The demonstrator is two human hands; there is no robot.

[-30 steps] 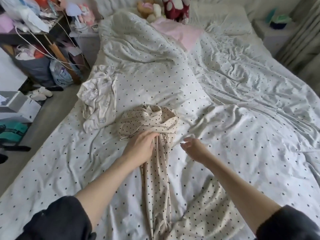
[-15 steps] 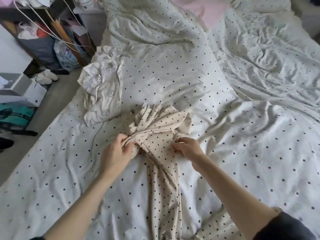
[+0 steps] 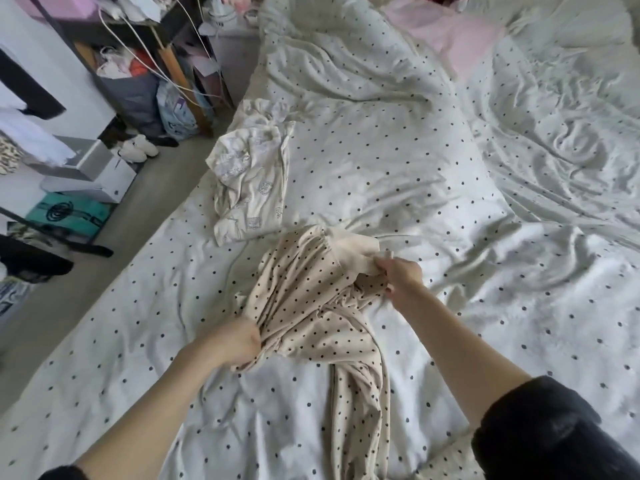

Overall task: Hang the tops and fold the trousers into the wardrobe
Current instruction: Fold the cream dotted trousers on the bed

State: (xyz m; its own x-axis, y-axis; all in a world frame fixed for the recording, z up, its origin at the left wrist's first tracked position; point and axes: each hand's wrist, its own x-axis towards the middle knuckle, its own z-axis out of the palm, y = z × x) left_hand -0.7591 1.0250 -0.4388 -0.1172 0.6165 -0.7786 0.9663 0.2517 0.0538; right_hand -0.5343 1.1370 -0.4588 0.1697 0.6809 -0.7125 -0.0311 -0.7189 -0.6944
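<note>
A beige garment with black dots (image 3: 311,306) lies bunched on the bed, one long part trailing toward me. My left hand (image 3: 239,341) grips its lower left edge. My right hand (image 3: 398,275) pinches its upper right edge, where the plain inside of the fabric shows. The cloth is stretched between the two hands. A second, cream garment with a faint print (image 3: 249,181) lies crumpled to the upper left, apart from both hands.
The bed (image 3: 398,150) has a rumpled white dotted cover and a pink pillow (image 3: 446,32) at its head. Left of the bed are bare floor, white boxes (image 3: 93,171), slippers (image 3: 138,150) and cluttered shelves (image 3: 138,64).
My hands have moved apart, the left toward me and the right to the right, pulling the beige garment wider. The camera has shifted slightly.
</note>
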